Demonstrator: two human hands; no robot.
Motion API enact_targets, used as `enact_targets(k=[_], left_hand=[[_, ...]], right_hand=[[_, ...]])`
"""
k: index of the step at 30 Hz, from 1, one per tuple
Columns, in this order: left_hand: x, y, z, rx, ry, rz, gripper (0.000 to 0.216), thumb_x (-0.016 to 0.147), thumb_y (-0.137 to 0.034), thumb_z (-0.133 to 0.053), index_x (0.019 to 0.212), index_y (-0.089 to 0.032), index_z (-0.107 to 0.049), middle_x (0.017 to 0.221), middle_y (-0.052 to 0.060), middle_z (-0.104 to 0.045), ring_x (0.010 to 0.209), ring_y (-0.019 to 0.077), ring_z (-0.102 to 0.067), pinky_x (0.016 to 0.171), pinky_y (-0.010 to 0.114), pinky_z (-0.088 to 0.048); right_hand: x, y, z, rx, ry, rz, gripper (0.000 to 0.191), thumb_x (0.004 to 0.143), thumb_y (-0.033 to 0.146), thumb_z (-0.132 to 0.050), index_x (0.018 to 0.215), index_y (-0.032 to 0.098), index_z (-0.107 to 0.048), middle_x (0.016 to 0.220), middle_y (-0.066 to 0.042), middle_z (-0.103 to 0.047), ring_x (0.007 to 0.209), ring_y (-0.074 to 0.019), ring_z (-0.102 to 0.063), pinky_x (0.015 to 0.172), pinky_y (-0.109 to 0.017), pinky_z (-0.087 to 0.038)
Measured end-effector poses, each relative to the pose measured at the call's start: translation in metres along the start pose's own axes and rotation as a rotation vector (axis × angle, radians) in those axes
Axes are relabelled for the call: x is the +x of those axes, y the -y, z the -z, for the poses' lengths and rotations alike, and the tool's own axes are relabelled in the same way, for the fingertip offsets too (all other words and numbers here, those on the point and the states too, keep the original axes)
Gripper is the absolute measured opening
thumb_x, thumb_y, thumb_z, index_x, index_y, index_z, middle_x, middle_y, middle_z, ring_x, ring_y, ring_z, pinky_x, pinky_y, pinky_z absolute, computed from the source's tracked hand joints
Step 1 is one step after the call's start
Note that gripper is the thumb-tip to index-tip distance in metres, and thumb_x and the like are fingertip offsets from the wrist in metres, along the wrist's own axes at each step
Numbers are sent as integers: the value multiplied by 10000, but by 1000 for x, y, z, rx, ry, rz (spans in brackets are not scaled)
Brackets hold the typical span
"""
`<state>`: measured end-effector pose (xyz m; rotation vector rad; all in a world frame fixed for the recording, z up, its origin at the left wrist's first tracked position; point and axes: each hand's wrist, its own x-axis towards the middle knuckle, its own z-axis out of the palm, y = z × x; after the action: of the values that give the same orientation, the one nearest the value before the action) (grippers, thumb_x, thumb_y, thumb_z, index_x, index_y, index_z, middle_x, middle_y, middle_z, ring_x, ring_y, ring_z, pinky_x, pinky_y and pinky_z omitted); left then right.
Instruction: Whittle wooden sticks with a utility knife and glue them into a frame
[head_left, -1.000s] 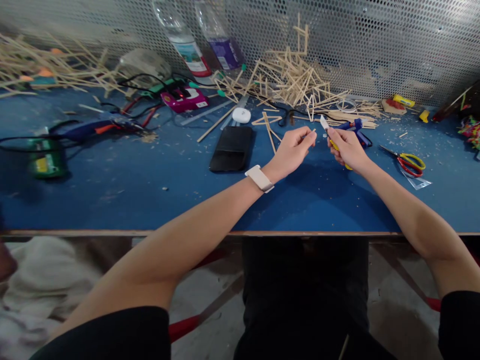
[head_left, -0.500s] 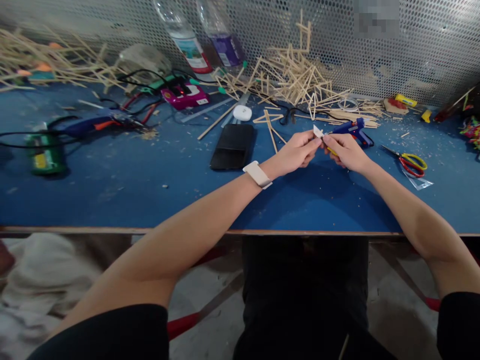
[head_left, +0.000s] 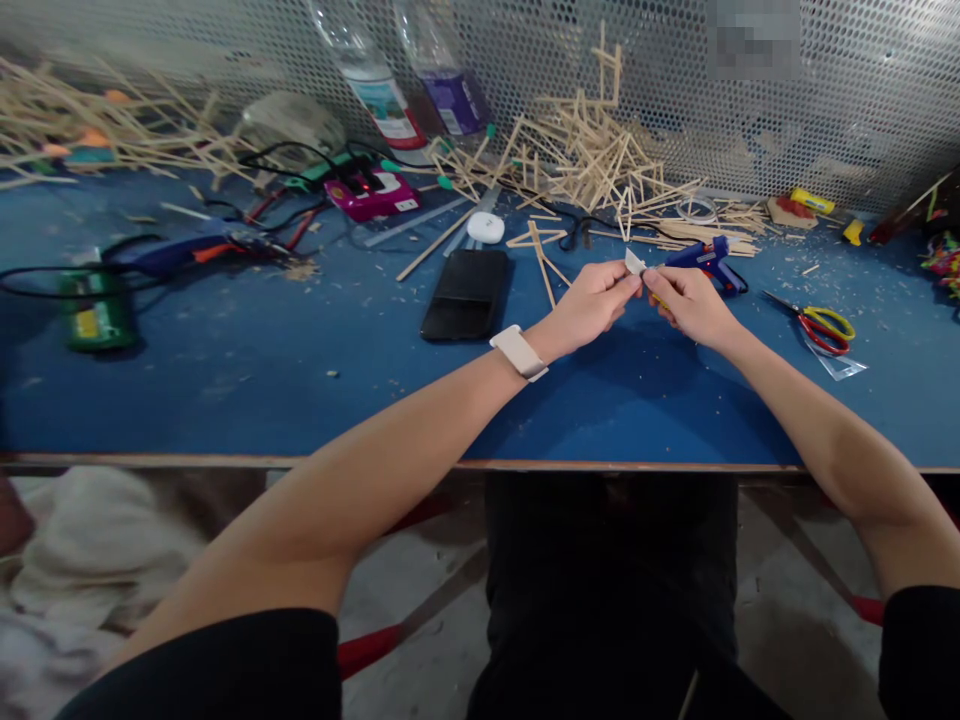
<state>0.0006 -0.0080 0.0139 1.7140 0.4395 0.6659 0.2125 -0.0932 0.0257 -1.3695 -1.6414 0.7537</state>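
Cutter knife [head_left: 636, 264] within narrow right grip [head_left: 690, 302], blade [head_left: 633, 260] beside left grip [head_left: 597, 300] of unclear contents.

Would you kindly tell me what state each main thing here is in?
Yellow knife: blade out
Right hand: closed around the knife
Left hand: pinched shut at the blade
Pink box: red light lit
Blue glue gun: lying on its side
Scissors: lying flat
White case: closed

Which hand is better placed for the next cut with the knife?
Likely your right hand: it holds the knife, while your left hand sits close by.
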Motion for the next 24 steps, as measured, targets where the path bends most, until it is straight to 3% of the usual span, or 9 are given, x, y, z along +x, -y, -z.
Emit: enact_targets(k=[5,9,12,18,21,24], left_hand=[[-1,-3,-3,8,-75,8,359,1242,-422,-658,930,-263,-578,616,-107,-301,494,117,-247,485,279,-197],[-2,-2,-4,37,-115,-66,559,1227,-616,-695,825,-260,-543,623,-89,-342,517,107,-272,497,282,-206],[-2,-2,-4,27,-117,-70,584,1210,-691,-710,845,-258,-565,635,-85,-353,531,111,-291,499,274,-231],[0,1,-4,-56,-85,-2,336,1249,-433,-602,968,-251,-603,715,-80,-336,558,124,-261,509,271,-268],[1,5,-4,20,-84,-58,298,1240,-353,-554,958,-257,-571,729,-64,-348,583,142,-288,536,282,-274],[0,8,-4,141,-95,-162,293,1242,-388,-551,983,-256,-586,753,-38,-405,649,173,-359,574,299,-306]], right_hand=[[0,2,-4,-71,-58,23,880,1085,1093,-564,847,253,-669,656,-3,-579,643,-174,-558,584,-319,-404],[1,-1,-4,-48,-118,-5,901,1066,1132,-515,817,272,-616,635,4,-555,598,-168,-525,574,-325,-398],[2,-4,-2,-36,-148,-12,929,1023,1175,-503,820,276,-619,643,3,-557,587,-168,-517,567,-336,-398],[1,-2,1,-76,-66,39,933,1052,1159,-474,861,263,-654,691,-13,-599,649,-184,-545,603,-346,-401],[0,0,0,-125,-3,50,942,1063,1153,-457,873,254,-667,705,-24,-615,695,-194,-574,620,-347,-395],[0,1,0,-112,5,41,932,1068,1142,-475,856,253,-663,692,-24,-604,684,-192,-572,609,-341,-394]])
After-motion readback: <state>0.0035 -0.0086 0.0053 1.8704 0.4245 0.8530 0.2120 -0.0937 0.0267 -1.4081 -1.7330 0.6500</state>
